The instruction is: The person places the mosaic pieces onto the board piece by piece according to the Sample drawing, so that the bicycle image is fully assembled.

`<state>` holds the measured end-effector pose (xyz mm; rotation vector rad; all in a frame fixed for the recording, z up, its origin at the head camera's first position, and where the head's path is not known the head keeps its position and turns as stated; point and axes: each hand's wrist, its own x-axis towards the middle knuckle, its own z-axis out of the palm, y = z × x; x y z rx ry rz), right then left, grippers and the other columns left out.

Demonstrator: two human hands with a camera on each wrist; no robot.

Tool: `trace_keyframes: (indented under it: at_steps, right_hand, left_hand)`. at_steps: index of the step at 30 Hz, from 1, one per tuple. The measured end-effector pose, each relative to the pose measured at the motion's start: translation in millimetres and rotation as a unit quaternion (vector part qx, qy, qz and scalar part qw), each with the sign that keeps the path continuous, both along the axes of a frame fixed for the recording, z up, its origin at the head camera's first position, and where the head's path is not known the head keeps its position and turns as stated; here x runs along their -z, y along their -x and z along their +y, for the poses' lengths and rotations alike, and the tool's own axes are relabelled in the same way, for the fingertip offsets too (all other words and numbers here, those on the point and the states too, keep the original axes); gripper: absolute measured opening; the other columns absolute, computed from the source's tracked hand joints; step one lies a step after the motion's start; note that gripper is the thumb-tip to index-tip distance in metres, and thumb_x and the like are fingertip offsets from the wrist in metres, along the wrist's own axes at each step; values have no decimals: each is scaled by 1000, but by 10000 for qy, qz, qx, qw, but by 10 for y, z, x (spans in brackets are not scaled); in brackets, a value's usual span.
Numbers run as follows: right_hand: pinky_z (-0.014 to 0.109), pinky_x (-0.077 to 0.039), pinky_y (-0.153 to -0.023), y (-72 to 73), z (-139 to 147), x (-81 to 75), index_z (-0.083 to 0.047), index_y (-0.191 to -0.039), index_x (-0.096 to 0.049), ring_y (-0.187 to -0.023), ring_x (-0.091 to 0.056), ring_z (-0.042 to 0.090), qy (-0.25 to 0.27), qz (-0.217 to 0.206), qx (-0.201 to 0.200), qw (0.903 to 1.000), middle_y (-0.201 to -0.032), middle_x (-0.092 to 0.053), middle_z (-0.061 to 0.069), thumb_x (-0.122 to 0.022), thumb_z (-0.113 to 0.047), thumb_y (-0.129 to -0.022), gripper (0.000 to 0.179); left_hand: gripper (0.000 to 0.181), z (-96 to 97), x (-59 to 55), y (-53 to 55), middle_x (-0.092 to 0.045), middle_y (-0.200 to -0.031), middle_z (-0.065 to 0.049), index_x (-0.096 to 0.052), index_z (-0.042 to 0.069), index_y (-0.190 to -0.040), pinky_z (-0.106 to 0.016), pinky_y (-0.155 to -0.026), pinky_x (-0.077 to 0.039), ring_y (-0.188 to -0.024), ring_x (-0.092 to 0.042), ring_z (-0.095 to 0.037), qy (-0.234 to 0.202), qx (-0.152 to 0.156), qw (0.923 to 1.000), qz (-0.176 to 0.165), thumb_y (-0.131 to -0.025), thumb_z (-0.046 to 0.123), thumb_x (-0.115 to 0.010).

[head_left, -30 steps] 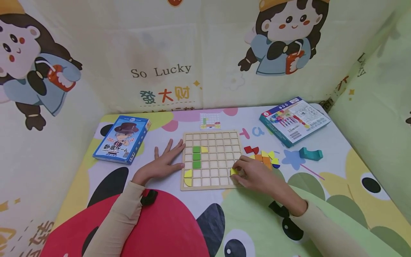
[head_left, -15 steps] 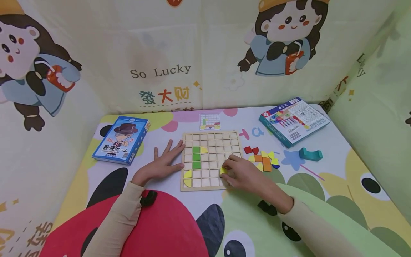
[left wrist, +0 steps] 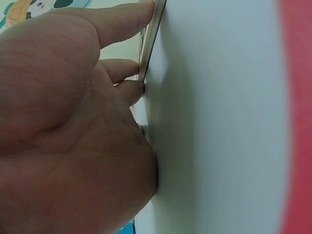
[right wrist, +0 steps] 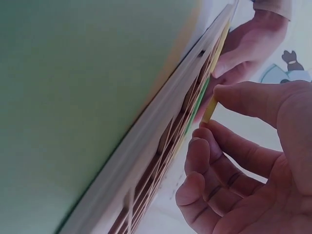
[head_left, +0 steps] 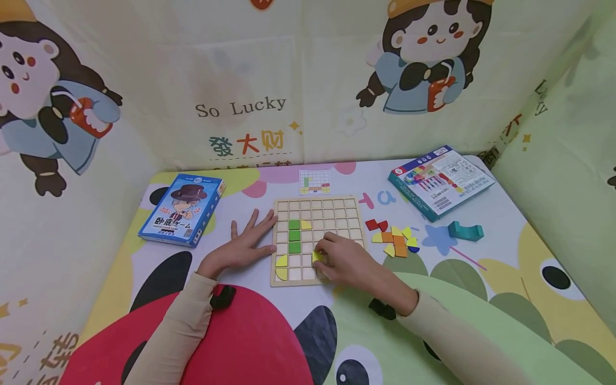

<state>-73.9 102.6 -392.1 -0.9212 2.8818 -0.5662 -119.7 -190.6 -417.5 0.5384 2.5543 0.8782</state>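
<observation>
A wooden grid board [head_left: 332,208] lies flat mid-table. Green tiles [head_left: 294,235] fill part of one column, and a yellow tile [head_left: 306,224] sits beside the topmost. Two more yellow pieces [head_left: 281,261] occupy the lower left cells. With straight, spread fingers, my left hand [head_left: 240,248] rests at the board's left edge; thumb and fingertips meet the rim in the left wrist view. My right hand [head_left: 348,262] pinches a small yellow tile [right wrist: 210,108] between thumb and index finger, over the board's lower cells. Its other fingers curl loosely without holding anything.
Right of the board lies a loose pile of yellow, orange, red and blue pieces [head_left: 399,243]. A teal curved block [head_left: 466,230] and a flat game box [head_left: 441,182] are farther right. A blue box [head_left: 183,208] stands left; a pattern card [head_left: 315,182] lies behind the board.
My right hand has slid left across the board with the yellow tile, from its right edge toward the middle columns. My left hand has stayed put.
</observation>
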Motion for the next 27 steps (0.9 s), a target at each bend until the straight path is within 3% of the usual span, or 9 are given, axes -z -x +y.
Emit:
trace_keyframes:
  at_steps: [20, 27]
  right_hand:
    - [25, -60, -79, 12, -356, -13, -11, -115, -78, -85, -64, 11, -140, -70, -184, 9997, -106, -70, 2, -81, -29, -94, 28]
    - [22, -57, -74, 19, -431, 9, -12, -112, -77, -81, -61, 9, -217, 70, -322, 9992, -103, -70, 1, -80, -30, -95, 25]
  left_hand:
    - [84, -13, 2, 5, -6, -182, -7, -19, 18, -171, -77, -117, 28, -166, 18, -40, 0, -3, 10000, -6, -103, 37, -64]
    - [84, -14, -4, 1, -6, -182, -7, -19, 19, -171, -77, -117, 28, -166, 18, -40, 16, -1, 10000, -7, -103, 38, -65]
